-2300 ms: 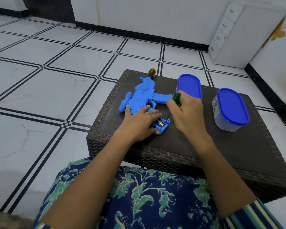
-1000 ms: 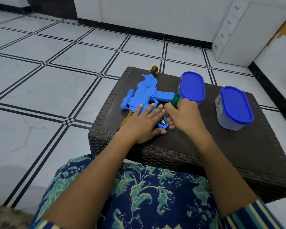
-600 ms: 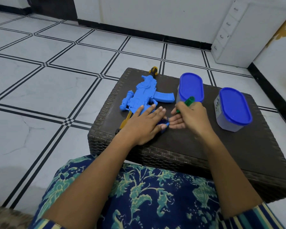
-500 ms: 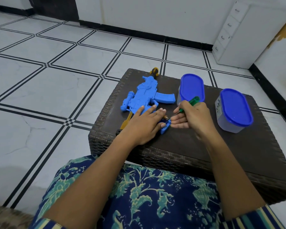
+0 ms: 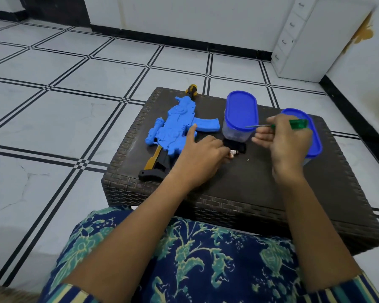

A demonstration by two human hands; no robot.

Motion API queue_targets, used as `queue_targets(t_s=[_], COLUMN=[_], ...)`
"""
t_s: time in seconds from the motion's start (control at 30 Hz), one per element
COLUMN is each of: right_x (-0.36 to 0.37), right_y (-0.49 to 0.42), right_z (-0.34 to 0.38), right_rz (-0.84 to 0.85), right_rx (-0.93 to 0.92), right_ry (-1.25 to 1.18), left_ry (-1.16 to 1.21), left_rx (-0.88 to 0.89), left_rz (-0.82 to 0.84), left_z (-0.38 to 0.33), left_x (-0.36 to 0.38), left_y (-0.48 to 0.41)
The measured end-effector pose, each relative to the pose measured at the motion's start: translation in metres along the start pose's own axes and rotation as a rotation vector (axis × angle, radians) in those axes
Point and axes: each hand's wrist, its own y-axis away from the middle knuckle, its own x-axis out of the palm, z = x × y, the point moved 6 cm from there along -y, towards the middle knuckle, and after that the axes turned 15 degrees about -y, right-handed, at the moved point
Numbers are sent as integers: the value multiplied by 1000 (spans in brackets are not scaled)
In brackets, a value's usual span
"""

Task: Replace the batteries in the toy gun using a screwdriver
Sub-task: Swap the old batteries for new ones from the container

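The blue toy gun [image 5: 175,127] with a black and yellow stock lies flat on the dark wicker stool [image 5: 239,189]. My left hand [image 5: 199,158] lies over the gun's grip, thumb on the body and fingers curled over the hidden grip. A battery end [image 5: 233,153] shows at its fingertips. My right hand [image 5: 282,141] is lifted to the right of the gun and holds the green-handled screwdriver [image 5: 298,124], its thin shaft pointing left. A tiny screw [image 5: 247,160] lies on the stool between my hands. A small dark piece [image 5: 235,147] sits beside the battery.
Two clear containers with blue lids stand on the stool, one [image 5: 241,112] just behind my hands and another [image 5: 314,141] partly behind my right hand. A white drawer unit [image 5: 300,38] stands against the far wall. My patterned lap is below the stool's near edge.
My right hand has lifted the screwdriver away from the gun's grip, up and to the right, and turned it level. My left hand stays on the grip, and a battery end now shows.
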Motion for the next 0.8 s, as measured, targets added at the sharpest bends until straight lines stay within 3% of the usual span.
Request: queue_targets(t_s=[0.13,0.27,0.53,0.67,0.8], right_x=[-20,-31,-34,-16,15], right_y=[-6,-8,-9,-6,0], right_z=[-1,-5,-4,-15,-38], right_rz=[-11,41,90,255,511], right_rx=[-5,15,35,52,-40], right_ry=[0,63,78,190,534], left_ry=[-101,-110,37,115,173], left_rx=[84,17,5,-134,-241], left_rz=[73,210,316,262,188], left_z=[-30,-40,-30,16,61], left_x=[14,19,10,-3,-4], left_y=[-12,-22,-24,-8,14])
